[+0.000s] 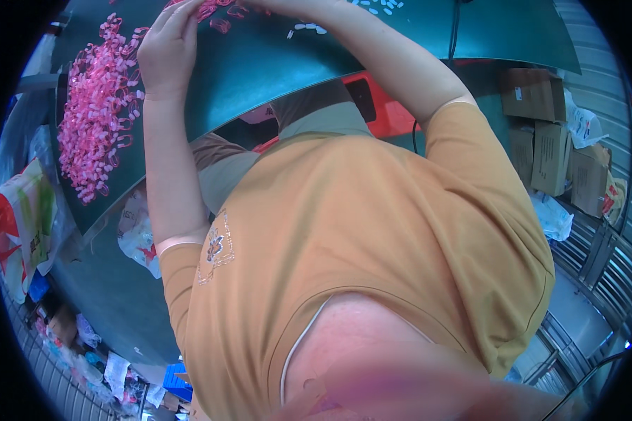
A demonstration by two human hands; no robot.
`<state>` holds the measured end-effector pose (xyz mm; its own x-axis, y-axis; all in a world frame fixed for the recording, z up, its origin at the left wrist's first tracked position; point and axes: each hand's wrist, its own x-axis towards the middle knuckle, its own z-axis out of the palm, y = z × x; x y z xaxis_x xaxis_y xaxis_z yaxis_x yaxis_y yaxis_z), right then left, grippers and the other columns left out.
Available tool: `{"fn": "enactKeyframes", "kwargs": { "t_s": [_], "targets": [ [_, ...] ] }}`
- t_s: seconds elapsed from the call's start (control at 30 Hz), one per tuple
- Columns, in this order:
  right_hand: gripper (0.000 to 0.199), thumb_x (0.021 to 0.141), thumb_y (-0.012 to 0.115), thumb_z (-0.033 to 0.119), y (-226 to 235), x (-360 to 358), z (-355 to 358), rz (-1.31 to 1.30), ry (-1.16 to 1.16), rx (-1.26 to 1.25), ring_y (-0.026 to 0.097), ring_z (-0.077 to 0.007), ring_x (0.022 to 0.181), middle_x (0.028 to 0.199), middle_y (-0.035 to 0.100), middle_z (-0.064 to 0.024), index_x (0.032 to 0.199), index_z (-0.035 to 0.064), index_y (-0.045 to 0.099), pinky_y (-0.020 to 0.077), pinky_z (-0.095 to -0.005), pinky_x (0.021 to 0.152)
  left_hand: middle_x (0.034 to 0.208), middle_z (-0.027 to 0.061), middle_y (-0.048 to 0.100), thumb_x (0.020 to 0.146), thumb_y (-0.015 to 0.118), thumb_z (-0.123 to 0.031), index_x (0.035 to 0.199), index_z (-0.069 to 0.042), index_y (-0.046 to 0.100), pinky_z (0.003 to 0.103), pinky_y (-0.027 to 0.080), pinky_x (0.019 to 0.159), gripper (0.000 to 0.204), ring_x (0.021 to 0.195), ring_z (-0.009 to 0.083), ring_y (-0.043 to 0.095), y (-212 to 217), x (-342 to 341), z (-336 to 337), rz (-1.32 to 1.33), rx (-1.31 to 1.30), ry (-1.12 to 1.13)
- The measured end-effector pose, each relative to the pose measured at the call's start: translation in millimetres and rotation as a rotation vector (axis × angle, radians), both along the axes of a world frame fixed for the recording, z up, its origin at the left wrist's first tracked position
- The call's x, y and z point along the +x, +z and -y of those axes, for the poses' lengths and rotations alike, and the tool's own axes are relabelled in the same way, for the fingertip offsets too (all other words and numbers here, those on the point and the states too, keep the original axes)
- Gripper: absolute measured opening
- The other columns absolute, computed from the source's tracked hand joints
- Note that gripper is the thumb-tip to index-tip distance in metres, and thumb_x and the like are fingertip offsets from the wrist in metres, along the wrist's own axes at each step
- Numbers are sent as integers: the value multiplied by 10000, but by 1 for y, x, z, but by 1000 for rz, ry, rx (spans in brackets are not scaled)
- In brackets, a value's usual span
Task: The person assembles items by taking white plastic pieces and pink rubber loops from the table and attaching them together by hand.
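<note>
from the head camera, looking down over the person's ochre shirt (358, 224), both forearms reach up to the green table (260, 88), so the hands sit at the top edge of the view and much of what they do is cut off. the left hand (167, 52) is bent at the wrist, its fingers lying close together and angled inward over a small cluster of pink pieces (220, 26). that bend probably keeps the fingertips near the middle, where the other hand can meet them. how far the fingers are open, and whether they pinch a piece, i cannot tell, since the tips run to the frame's edge. the right forearm (383, 56) slants in from the other side toward the same cluster; its hand is mostly beyond the top edge, so i cannot tell its grip either.

the pink pieces being handled seem to be those at and under the left fingers. a much larger heap of pink loops (98, 116) with paler ends spreads along the table's left side, just beside the left forearm, likely placed there to be within easy reach while leaving the middle free for the hands. white oval pieces (310, 27) lie apart from the pink ones, beyond the right forearm and near it, perhaps so the two kinds do not mix. a dark cable (455, 31) crosses the table farther right, well apart from the heap.
</note>
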<state>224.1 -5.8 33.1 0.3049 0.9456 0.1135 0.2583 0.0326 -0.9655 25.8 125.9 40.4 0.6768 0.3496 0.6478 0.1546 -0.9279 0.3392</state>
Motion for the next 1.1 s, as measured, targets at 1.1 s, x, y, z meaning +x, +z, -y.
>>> {"fn": "enactKeyframes", "kwargs": {
  "t_s": [1.1],
  "targets": [
    [194,946,763,211,33,-17,93,954,55,-124,759,-383,947,929,751,-171,1002,27,786,599,-489,883,1063,81,800,966,754,-38,1077,-68,789,355,610,830,120,942,264,769,-29,-50,98,31,-399,-75]
  ]
}}
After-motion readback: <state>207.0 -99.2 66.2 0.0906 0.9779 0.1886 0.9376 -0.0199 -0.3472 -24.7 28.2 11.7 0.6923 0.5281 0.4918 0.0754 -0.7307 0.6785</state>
